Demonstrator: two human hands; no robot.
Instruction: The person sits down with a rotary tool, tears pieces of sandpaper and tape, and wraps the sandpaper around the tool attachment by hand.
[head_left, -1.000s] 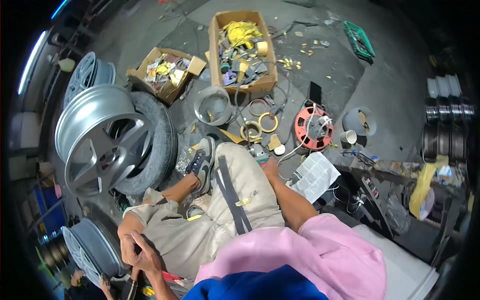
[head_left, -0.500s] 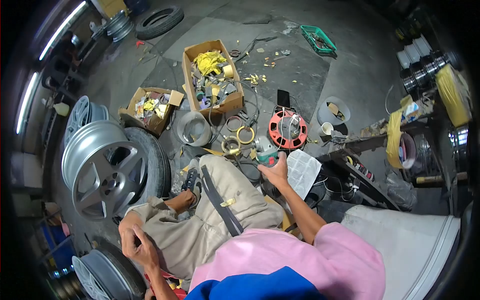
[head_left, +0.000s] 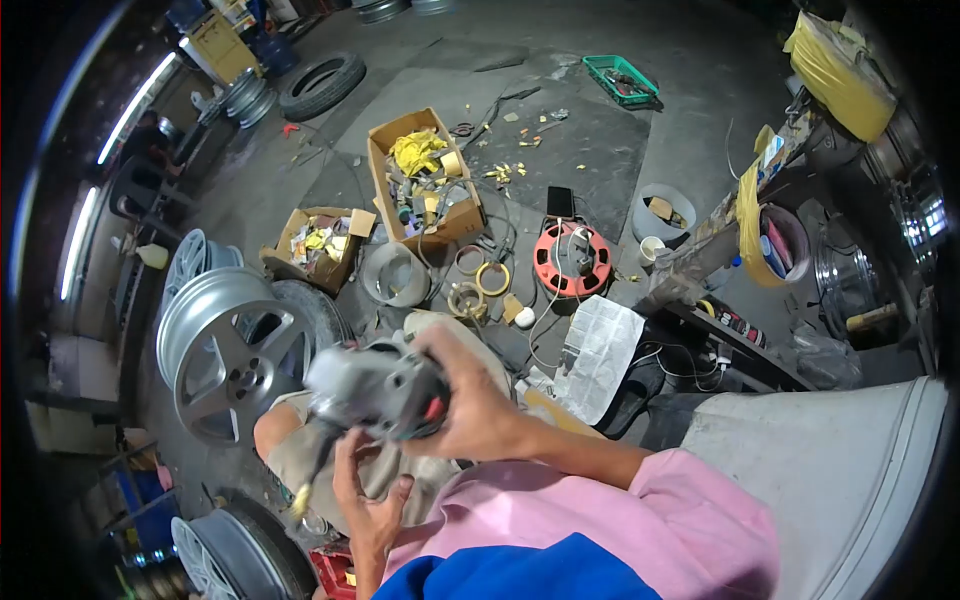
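Note:
My right hand (head_left: pixel 470 395) is wrapped around a dusty grey hand-held power tool (head_left: pixel 385 385) with a dark rear end and a red spot. The tool is raised over my lap and smeared by motion, so its exact kind is unclear. A dark, thin part hangs below it toward a blurred yellow tip (head_left: pixel 300 500). Just beneath the tool, my left hand (head_left: pixel 372 505) has its thumb and index finger apart, with nothing visible in it. Whether its fingertip touches the tool I cannot tell. Silver five-spoke wheel rim (head_left: pixel 235 378) stands to the left of my knee.
An orange cable reel (head_left: pixel 573 258) lies ahead, a phone-like black slab (head_left: pixel 561 202) beside it. Newspaper (head_left: pixel 603 360) lies nearer me. Two cardboard boxes (head_left: pixel 463 222) hold scraps. Tape rolls (head_left: pixel 492 278), a clear bucket (head_left: pixel 665 192) and a green basket (head_left: pixel 620 62) are on the floor.
My right hand has lifted the power tool from the floor near the cable reel and brought it left over my lap. My left hand has moved from my knee toward it.

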